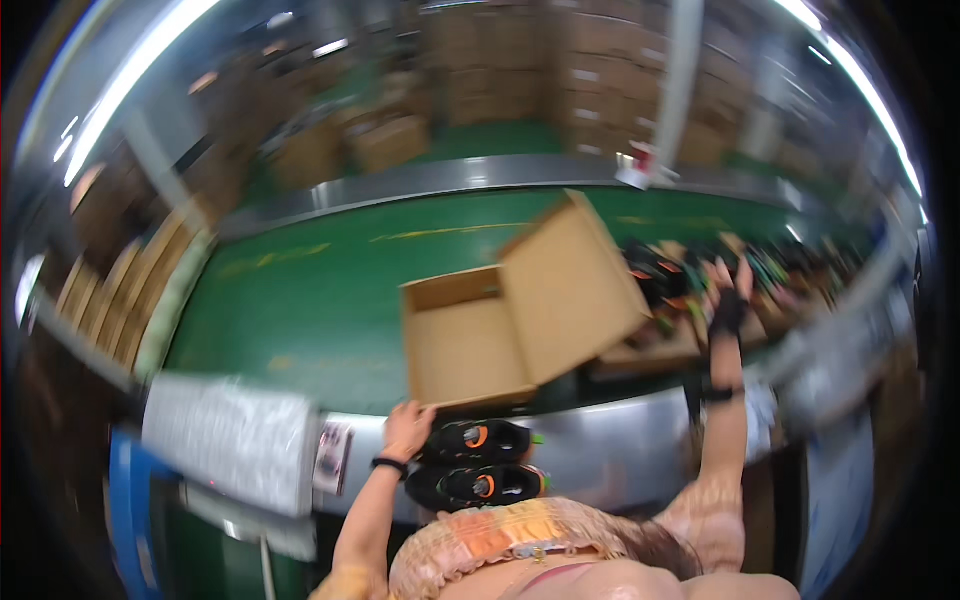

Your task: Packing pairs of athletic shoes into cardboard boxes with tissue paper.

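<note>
An open cardboard shoebox (465, 350) sits on the green surface before me, its lid (575, 290) tilted up to the right. My left hand (407, 430) has its fingers bent at the box's near left corner, apparently gripping the edge. Beside that hand, a pair of black shoes (480, 441) with orange and green accents lies on the metal ledge. Out to the right, my right hand (728, 297) reaches over a row of shoes with its fingers apart. Nothing shows in it, though motion blurs it somewhat.
Black shoes (655, 275) and cardboard pieces crowd the right side. On the metal ledge (620, 450) at left lie a clear plastic-wrapped stack (235, 440) and a small printed card (332, 458). Upright cardboard pieces (130, 290) line the far left. Stacked cartons (490, 70) stand at the back.
</note>
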